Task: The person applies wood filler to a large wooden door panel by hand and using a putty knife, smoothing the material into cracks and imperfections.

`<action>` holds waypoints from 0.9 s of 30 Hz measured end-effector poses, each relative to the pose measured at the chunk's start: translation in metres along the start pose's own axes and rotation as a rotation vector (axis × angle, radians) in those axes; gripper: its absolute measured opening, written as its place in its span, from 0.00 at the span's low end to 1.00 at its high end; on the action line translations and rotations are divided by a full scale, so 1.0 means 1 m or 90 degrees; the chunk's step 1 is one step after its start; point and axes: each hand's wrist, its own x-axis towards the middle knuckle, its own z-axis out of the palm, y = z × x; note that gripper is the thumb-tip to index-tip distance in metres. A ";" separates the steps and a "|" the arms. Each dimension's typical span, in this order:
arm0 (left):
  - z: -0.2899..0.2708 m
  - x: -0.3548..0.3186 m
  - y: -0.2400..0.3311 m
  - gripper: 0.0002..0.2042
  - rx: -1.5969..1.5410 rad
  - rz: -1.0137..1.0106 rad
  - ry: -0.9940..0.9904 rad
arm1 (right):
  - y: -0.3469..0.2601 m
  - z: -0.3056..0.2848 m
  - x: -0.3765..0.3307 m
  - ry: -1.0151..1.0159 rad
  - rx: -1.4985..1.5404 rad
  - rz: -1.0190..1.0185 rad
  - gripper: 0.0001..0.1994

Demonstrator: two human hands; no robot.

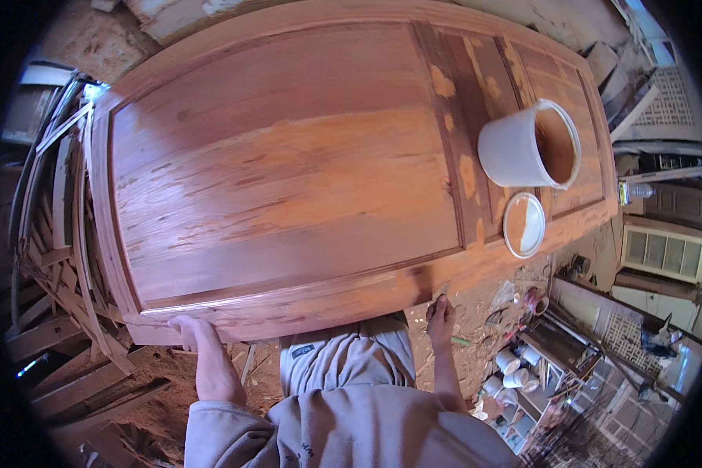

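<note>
Looks fairly bright on the door (288, 156), dimmer around the scraps (51, 337) at lower left. Catches pale, bluish glare on the door's left end and a white flare at upper left, suggesting light from that side. Darkens to a soft-edged patch on the near edge, beside the right hand (441, 318). Bows straight edges, softens distant detail, fades to black corners.

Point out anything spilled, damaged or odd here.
Uneven orange patches streak the wooden door, contrasting with its browner wood; whether that's damage, I can't tell. At the left, wood scraps lie in a jumbled heap at clashing angles. Beside the bucket, the lid is smeared orange.
</note>
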 end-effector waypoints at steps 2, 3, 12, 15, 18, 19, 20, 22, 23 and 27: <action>-0.004 -0.005 0.002 0.41 -0.044 0.050 -0.061 | 0.014 -0.005 -0.003 0.032 0.000 -0.040 0.22; -0.006 -0.003 0.001 0.41 -0.069 0.072 -0.096 | 0.010 0.005 0.001 0.034 0.008 -0.038 0.22; -0.043 0.017 -0.045 0.42 -0.322 0.121 -0.435 | 0.086 -0.022 0.013 0.041 -0.144 -0.153 0.21; -0.075 0.045 -0.084 0.42 -0.406 0.077 -0.466 | 0.089 -0.017 0.017 0.003 -0.157 -0.145 0.22; -0.096 0.073 -0.125 0.38 -0.400 0.063 -0.471 | 0.095 -0.007 0.017 -0.023 -0.091 -0.165 0.22; -0.098 0.082 -0.140 0.35 -0.347 0.080 -0.484 | 0.098 -0.008 0.019 -0.028 -0.080 -0.178 0.22; -0.101 0.083 -0.162 0.30 -0.396 0.116 -0.534 | 0.104 -0.009 0.020 0.000 -0.105 -0.186 0.22; -0.116 0.047 -0.215 0.25 -0.439 0.143 -0.643 | 0.122 -0.024 0.017 0.042 -0.134 -0.195 0.23; -0.131 0.022 -0.237 0.23 -0.441 0.131 -0.698 | 0.131 -0.036 0.015 0.084 -0.151 -0.200 0.23; -0.154 0.023 -0.330 0.21 -0.322 0.160 -0.832 | 0.116 -0.044 -0.013 -0.038 -0.207 -0.099 0.18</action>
